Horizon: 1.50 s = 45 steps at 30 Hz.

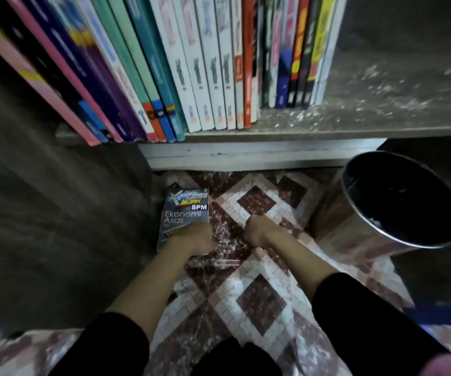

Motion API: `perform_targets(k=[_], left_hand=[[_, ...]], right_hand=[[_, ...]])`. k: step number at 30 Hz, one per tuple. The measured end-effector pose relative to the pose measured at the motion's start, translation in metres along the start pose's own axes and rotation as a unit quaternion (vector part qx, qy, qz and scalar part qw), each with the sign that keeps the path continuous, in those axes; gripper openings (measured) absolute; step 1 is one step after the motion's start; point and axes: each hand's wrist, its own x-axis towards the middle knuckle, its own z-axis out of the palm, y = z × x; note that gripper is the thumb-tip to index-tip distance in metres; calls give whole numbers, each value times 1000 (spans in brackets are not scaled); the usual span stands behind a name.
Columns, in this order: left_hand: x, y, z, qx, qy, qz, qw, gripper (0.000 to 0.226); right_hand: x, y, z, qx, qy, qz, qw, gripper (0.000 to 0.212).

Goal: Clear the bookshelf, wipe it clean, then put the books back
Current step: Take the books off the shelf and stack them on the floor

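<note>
**Book.** The book (185, 210) has a dark grey-blue cover printed with "Xpress Bijak", "SPM" and "Ekonomi Asas". It lies cover up on the floor (257, 302), which is tiled in red-brown and white diamonds. The book sits just in front of the base of the shelf (368, 104), left of centre, and its title reads upright to you. A second edge shows along its left side. You cannot tell whether another book lies beneath it.

**Count.**
- One book cover on the floor.
- One row (143, 77) of upright and leaning books on the shelf, with more than twenty spines. The thin ones at the right are too tightly packed for an exact count.
- Four matching white spines (208, 77) stand together mid-row.
- One metal bin (354, 226) stands on the floor at the right.
- Two hands are in view, both on bare forearms with black sleeves.

**Hands.** Your left hand (194, 237) grips the near right corner of the book. The back of the hand faces up and the fingers are curled around the edge, out of sight. The book extends away from that hand toward the shelf. Your right hand (257, 230) is curled into a fist just right of the book and apart from it. Nothing is visible in it.

**Shelf.** The bare stretch right of the row is speckled with pale dust.
</note>
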Motion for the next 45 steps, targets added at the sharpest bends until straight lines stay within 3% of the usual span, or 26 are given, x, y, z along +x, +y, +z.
perform_targets(k=[4,7,10,13,16,20,24,29,34,37,40,45], left_hand=[[-37,32,-31,8,25,28,999,29],[-67,55,-53,23,46,56,997,23],[-96,75,-70,43,67,76,994,15],[-123,92,-85,71,80,82,991,23],[-148,108,-98,106,85,90,987,27],[-179,127,-119,137,107,105,979,15],[-200,141,-145,163,166,118,965,19],[-217,159,-184,211,357,170,894,36],[-215,179,-219,258,517,185,795,53],[-202,190,-234,291,553,147,766,60],[-188,193,-244,296,555,98,771,65],[-164,185,-243,305,598,87,736,70]], right_hand=[[-42,5,-33,-9,13,8,1000,13],[-72,6,-56,-24,17,-6,1000,23],[-104,6,-77,-56,42,-15,997,13],[-133,9,-98,-63,64,-14,996,10],[-163,8,-122,-51,72,-24,996,11],[-200,5,-153,-32,100,-33,994,10],[-225,2,-182,2,140,-59,988,11],[-227,-3,-214,23,240,-114,964,14],[-189,-3,-233,114,337,-128,926,43],[-164,-1,-241,166,363,-155,904,66],[-151,-4,-247,185,359,-194,894,83],[-130,-6,-257,173,356,-251,884,88]])
